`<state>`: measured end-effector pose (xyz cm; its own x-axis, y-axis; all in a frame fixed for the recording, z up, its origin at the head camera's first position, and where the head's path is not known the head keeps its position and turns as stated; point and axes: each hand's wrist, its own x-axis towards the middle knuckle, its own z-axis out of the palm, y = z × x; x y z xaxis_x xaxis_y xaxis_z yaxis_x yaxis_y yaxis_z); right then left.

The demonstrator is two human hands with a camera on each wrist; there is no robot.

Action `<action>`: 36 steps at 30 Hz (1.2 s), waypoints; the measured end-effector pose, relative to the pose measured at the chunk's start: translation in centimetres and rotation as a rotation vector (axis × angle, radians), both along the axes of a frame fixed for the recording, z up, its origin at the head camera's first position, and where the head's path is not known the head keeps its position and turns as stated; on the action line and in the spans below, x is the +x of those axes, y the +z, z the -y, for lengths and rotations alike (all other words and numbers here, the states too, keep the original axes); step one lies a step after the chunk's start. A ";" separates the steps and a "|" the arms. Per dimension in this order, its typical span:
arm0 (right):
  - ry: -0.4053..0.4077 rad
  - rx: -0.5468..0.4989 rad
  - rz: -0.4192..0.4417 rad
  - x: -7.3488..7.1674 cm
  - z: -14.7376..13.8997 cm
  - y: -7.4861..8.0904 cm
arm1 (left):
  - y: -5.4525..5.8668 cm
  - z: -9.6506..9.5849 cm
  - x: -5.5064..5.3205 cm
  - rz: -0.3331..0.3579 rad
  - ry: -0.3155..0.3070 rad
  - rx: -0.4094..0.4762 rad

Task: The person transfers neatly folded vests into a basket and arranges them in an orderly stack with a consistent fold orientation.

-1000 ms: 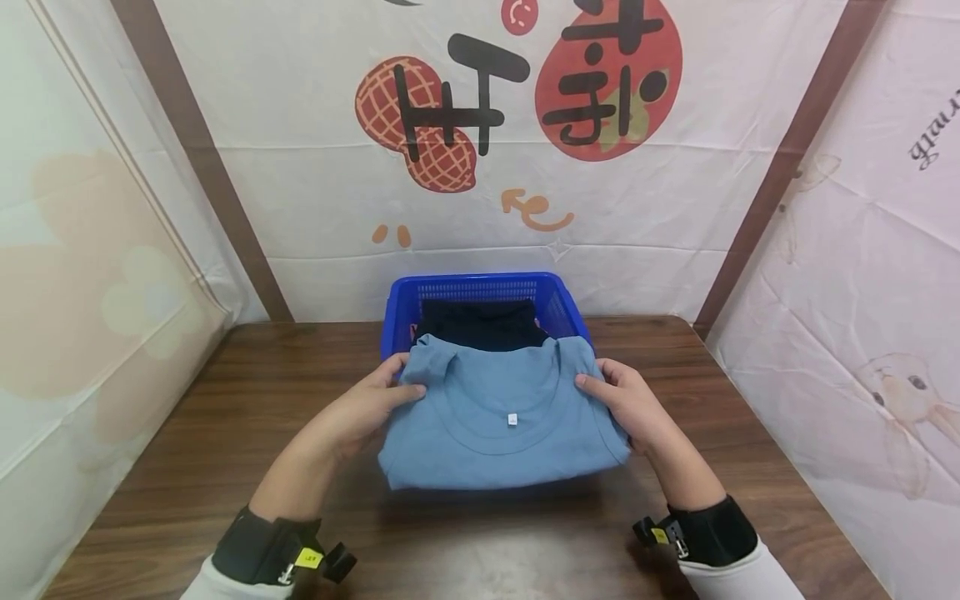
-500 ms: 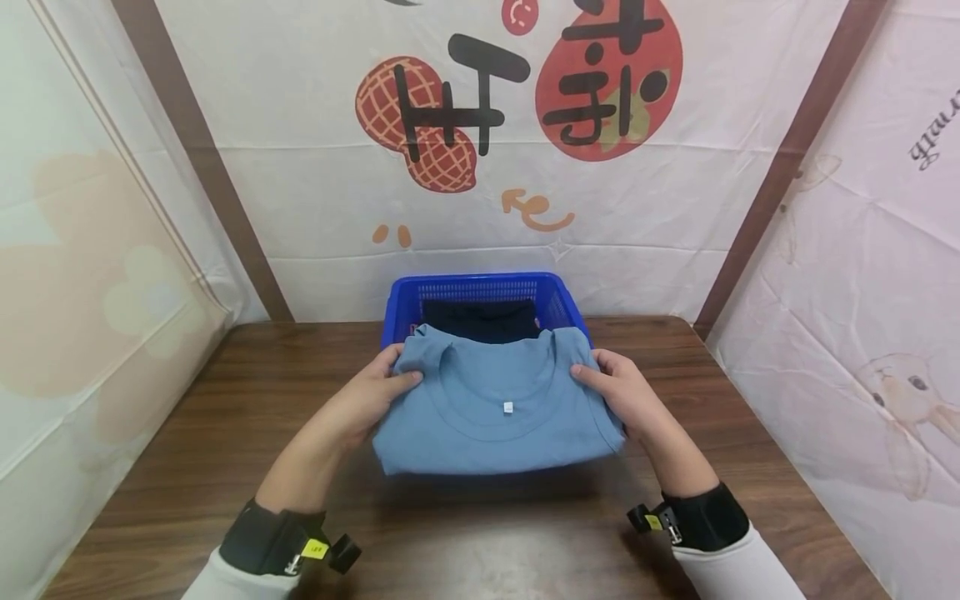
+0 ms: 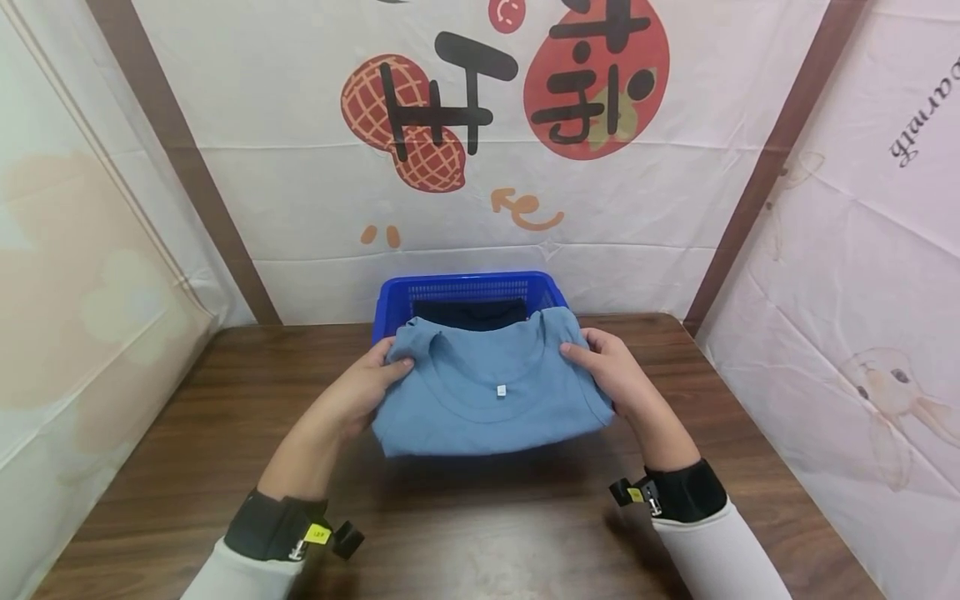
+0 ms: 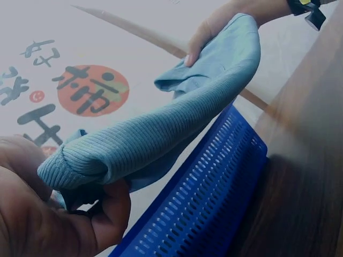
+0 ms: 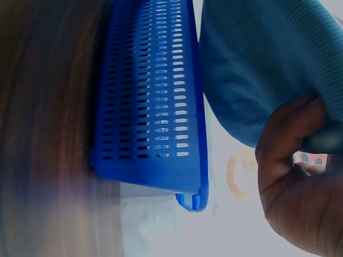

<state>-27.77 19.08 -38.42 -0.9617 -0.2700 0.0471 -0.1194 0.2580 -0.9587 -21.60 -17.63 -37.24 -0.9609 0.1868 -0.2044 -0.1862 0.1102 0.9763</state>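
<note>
A folded blue shirt (image 3: 491, 392) with a round neckline and a small white label is held up in front of the basket. My left hand (image 3: 365, 385) grips its left edge, thumb on top and fingers beneath. On the opposite edge my right hand (image 3: 615, 371) pinches the fabric the same way. In the left wrist view the shirt (image 4: 155, 134) shows a thick rolled fold, raised above the basket's rim. Behind it stands a blue plastic basket (image 3: 386, 312) with a dark folded cloth (image 3: 468, 314) inside; the shirt hides the basket's front.
The basket's slotted side wall (image 5: 144, 107) stands on the brown wooden table (image 3: 480, 533). A white printed cloth backdrop (image 3: 300, 208) rises behind the table, with further cloth panels at left and right. Each wrist carries a black strap with a small camera.
Both hands have carried the blue shirt forward and up toward the basket, so it covers more of the dark cloth. The head view has shifted slightly to the right.
</note>
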 end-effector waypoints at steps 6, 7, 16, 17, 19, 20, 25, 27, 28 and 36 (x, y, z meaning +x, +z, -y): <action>0.024 0.012 -0.009 -0.7 0.6 0.5 | 0.0 0.7 -0.5 0.024 -0.042 0.041; 0.028 0.011 -0.008 -0.8 0.7 0.6 | 0.0 0.8 -0.6 0.025 -0.050 0.052; 0.036 -0.009 -0.005 -1.9 1.4 0.7 | 0.1 0.9 -1.9 -0.004 -0.011 0.052; 0.035 -0.014 -0.002 -2.1 1.5 0.7 | 0.1 0.9 -2.1 0.000 -0.003 0.057; 0.039 -0.019 0.000 -2.4 1.5 0.6 | 0.1 0.9 -2.4 0.010 0.010 0.066; 0.038 -0.022 0.002 -2.6 1.6 0.6 | 0.1 0.9 -2.6 0.012 0.019 0.061; 0.040 0.002 -0.009 -3.6 1.8 0.4 | 0.0 0.8 -3.2 -0.009 0.084 0.006; 0.033 0.011 -0.005 -4.0 1.9 0.4 | -0.1 0.9 -3.5 -0.022 0.099 -0.024; 0.032 0.016 -0.004 -4.2 1.9 0.4 | -0.1 0.9 -3.6 -0.025 0.105 -0.039; 0.030 0.042 0.009 -5.2 2.1 0.9 | -0.1 1.2 -5.1 -0.076 0.103 -0.151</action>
